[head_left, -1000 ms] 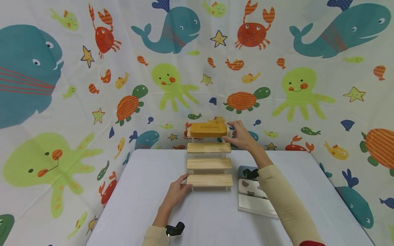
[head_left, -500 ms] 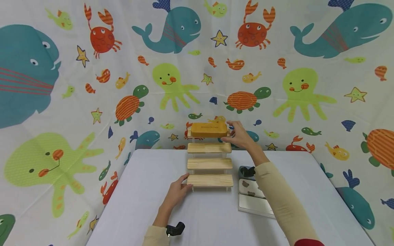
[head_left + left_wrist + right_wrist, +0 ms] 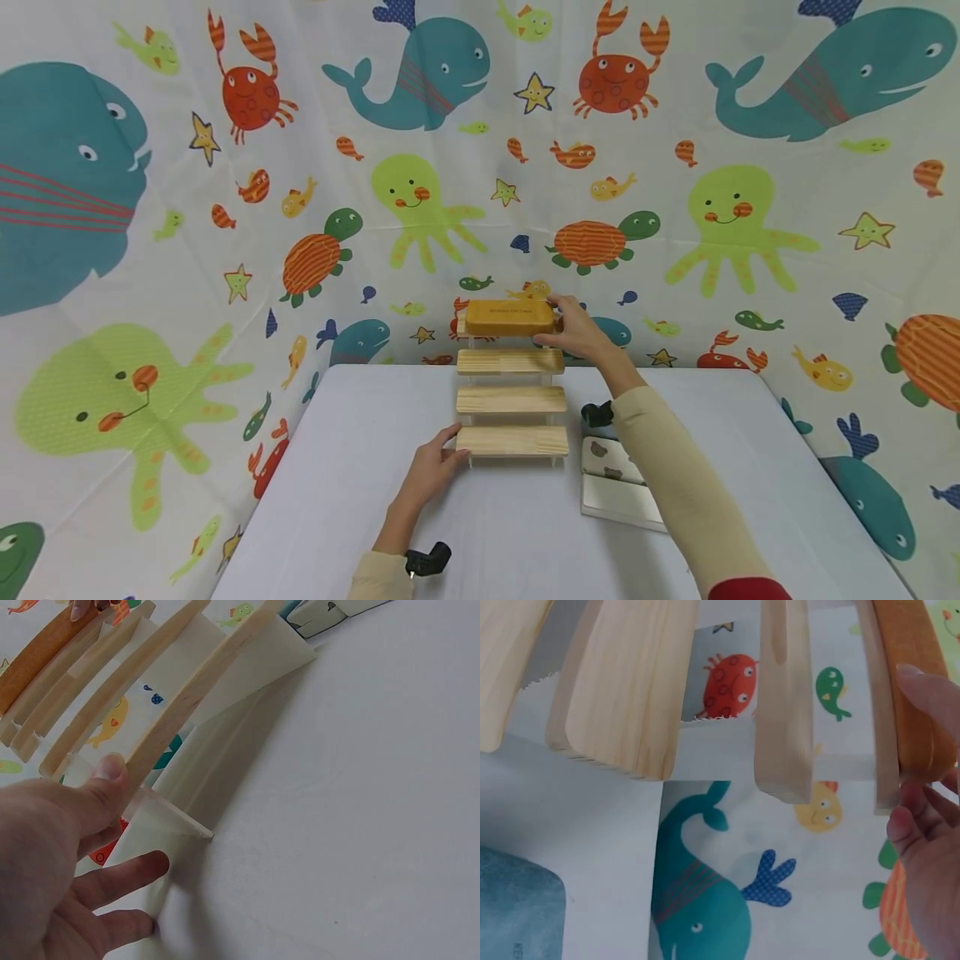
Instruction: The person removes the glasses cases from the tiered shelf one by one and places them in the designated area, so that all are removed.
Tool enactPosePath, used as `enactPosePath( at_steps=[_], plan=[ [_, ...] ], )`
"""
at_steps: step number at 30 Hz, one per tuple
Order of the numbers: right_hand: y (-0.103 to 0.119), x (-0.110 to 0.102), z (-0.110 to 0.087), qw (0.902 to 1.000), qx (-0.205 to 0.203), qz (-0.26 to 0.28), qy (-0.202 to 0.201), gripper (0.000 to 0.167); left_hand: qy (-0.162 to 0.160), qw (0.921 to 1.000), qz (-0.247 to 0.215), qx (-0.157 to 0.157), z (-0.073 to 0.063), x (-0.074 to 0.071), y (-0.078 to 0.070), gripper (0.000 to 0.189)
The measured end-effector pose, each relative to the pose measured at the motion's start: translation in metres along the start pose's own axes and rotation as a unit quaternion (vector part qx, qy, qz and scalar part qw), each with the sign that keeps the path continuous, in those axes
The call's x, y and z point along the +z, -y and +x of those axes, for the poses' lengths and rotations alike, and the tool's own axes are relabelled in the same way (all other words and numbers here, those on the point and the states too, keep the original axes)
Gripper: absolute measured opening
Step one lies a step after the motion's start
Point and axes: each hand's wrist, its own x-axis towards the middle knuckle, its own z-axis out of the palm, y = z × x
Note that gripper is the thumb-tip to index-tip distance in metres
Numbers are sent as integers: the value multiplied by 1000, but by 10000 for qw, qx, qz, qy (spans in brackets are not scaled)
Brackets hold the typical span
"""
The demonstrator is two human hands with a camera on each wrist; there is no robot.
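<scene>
A four-step wooden display stand (image 3: 512,400) with pale side supports stands at the back middle of the table. Lying lengthwise on its top board is a mustard-yellow glasses case (image 3: 510,317) with small lettering. My right hand (image 3: 579,333) holds the right end of this case; in the right wrist view the thumb (image 3: 930,697) lies on its face and the fingers are at its end, by the board. At the lowest board's left end, my left hand (image 3: 433,467) pinches the wood, thumb (image 3: 109,776) against the board, two other fingers stretched out below.
To the right of the stand lie a white case with brown patches (image 3: 609,457) and a plain white case (image 3: 618,497), partly covered by the right sleeve. A blue-grey case (image 3: 517,907) is behind them. A sea-animal printed cloth (image 3: 450,208) hangs behind the table.
My right hand and forearm have shifted slightly left, the fingers coming closer round the yellow case's end. The case has barely moved, and my left hand stays in place.
</scene>
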Motion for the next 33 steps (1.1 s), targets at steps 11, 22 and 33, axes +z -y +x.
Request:
enactPosePath(
  at_steps=[11,22,33],
  plan=[
    [8,3,13,9986,106,-487,173,95,6,10000,-45,46,3,-2,1,59],
    [13,1,14,9987,268,-370,236,92,57,9998,-91,157,5,-3,2,60],
    [12,-3,18,9974,409,-450,379,94,70,9998,-77,159,8,-4,3,60]
  ],
)
